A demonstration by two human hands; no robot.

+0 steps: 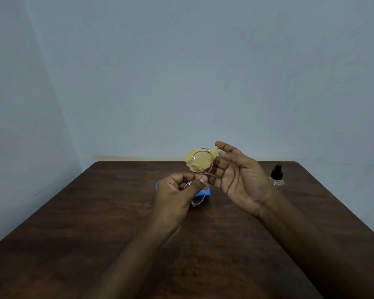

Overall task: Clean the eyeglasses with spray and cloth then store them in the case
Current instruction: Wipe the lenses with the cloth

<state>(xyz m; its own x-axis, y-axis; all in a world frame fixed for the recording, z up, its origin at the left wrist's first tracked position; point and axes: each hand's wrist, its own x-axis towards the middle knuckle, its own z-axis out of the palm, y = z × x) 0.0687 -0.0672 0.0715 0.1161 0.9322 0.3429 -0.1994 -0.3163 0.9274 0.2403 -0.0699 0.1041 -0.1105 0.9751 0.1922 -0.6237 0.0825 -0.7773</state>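
Fingers point(200, 181) of the left hand point(177, 194) were clamped on the eyeglasses point(202, 162) close to the bridge, with the thumb pressing the thin pink rim against the curled forefinger. The right hand point(240, 180) held the yellow cloth point(190, 159) behind the upper lens, thumb above and the other fingers beside it, loosely closed on the fabric.

Beneath both hands spread the dark wooden worktop point(73, 212). The eyeglasses were held in the air above it, turned on end so that one lens stood over the other. A blue case point(204, 192) lay on the worktop directly under the hands, mostly hidden, and whether it was open could not be told. A small clear spray bottle point(276, 176) with a black top stood well apart on the right, near the far edge.

The frame looked light and wiry, likely to bend under a hard squeeze. The lenses would probably be slick and easily smudged. The rim or bridge seemed the safest place to hold, leaving the lens faces to the soft, limp cloth.
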